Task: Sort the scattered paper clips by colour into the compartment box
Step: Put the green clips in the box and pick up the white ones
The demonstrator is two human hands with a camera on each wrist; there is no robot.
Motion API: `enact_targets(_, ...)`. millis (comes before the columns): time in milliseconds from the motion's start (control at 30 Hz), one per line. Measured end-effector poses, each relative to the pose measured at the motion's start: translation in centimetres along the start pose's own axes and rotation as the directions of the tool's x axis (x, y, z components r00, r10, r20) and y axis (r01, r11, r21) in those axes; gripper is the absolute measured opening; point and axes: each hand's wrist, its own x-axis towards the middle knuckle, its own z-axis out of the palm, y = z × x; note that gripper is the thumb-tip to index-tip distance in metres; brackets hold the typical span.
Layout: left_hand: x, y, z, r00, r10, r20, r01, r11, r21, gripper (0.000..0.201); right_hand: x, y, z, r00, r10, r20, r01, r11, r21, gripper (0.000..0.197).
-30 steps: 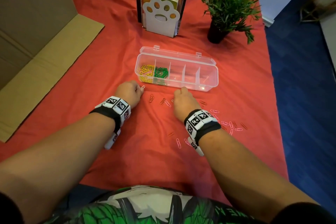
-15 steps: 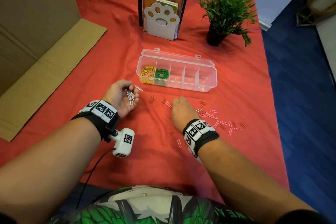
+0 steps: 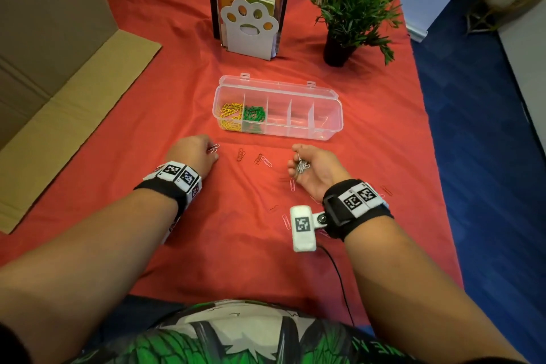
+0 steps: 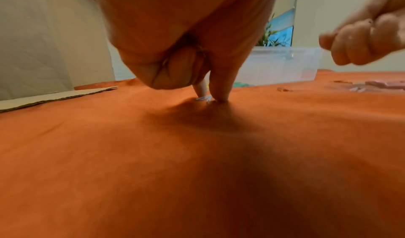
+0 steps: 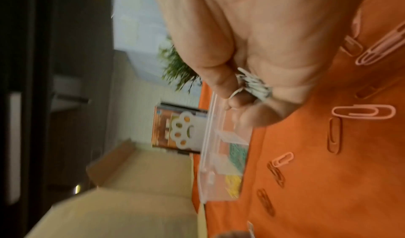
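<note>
White clips [image 3: 302,165] sit bunched in the cupped right hand [image 3: 317,170], likely saved for one drop into the compartment box [image 3: 331,115] beyond, while left hand [image 3: 193,154] fingertips pinch another clip [image 3: 213,148] on the worktop.

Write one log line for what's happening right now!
right hand: holds white clips | left hand: pinching white clip | box: yellow, green sorted

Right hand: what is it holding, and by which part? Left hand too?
The right hand cups a bunch of white paper clips in its curled fingers. The left hand pinches one white clip on the red cloth by its end.
</note>
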Motion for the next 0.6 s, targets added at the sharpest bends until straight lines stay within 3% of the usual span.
enact_targets(67, -0.1, 0.1, 0.3, 1.000, 0.003, 0.017, -0.004, 0.999, 0.050, 0.025, -0.6, -0.4, -0.4, 0.995, 0.061, 0.076, -0.074, 0.981, 0.180, 0.021)
enact_targets(167, -0.3, 0.3, 0.6, 1.000, 0.027, 0.015, -0.028, 0.997, 0.070, 0.026, -1.1, -0.4, -0.9, 0.984, 0.100, 0.146, -0.137, 0.954, 0.266, 0.031)
enact_targets(233, -0.4, 0.6, 0.5, 1.000, -0.002, 0.023, 0.002, 1.000, -0.007, 0.027, -1.3, -0.3, -1.1, 0.979, 0.103, 0.177, -0.152, 0.946, 0.288, 0.032)
enact_targets(300, -0.5, 1.2, 0.0, 0.988, -0.115, 0.098, 0.134, 0.968, -0.211, 0.026, -1.5, -0.3, -1.3, 0.974, 0.100, 0.201, -0.156, 0.946, 0.285, 0.030)
enact_targets(333, -0.6, 1.5, -0.4, 0.966, -0.171, 0.194, 0.238, 0.879, -0.413, 0.023, -1.7, -0.3, -1.3, 0.972, 0.094, 0.214, -0.151, 0.952, 0.267, 0.028)
enact_targets(400, -0.9, 2.2, -1.1, 0.876, -0.188, 0.444, 0.479, 0.454, -0.752, 0.016, -2.0, -0.3, -1.3, 0.969, 0.076, 0.233, -0.130, 0.965, 0.227, 0.027)
enact_targets(433, -1.2, 2.5, -1.6, 0.826, -0.140, 0.545, 0.563, 0.220, -0.797, 0.012, -2.1, -0.4, -1.3, 0.968, 0.070, 0.239, -0.124, 0.968, 0.217, 0.027)
enact_targets(467, -1.7, 2.8, -2.2, 0.795, -0.059, 0.604, 0.607, 0.068, -0.792, 0.008, -2.2, -0.3, -1.3, 0.967, 0.070, 0.246, -0.125, 0.968, 0.216, 0.027)
enact_targets(533, -2.5, 3.5, -3.3, 0.778, 0.078, 0.623, 0.628, -0.075, -0.775, 0.011, -2.4, -0.2, -1.3, 0.966, 0.083, 0.243, -0.135, 0.969, 0.208, 0.028)
enact_targets(600, -2.6, 4.3, -3.6, 0.777, 0.107, 0.621, 0.630, -0.106, -0.770, 0.024, -2.5, 0.2, -1.2, 0.976, 0.107, 0.189, -0.133, 0.983, 0.129, 0.027)
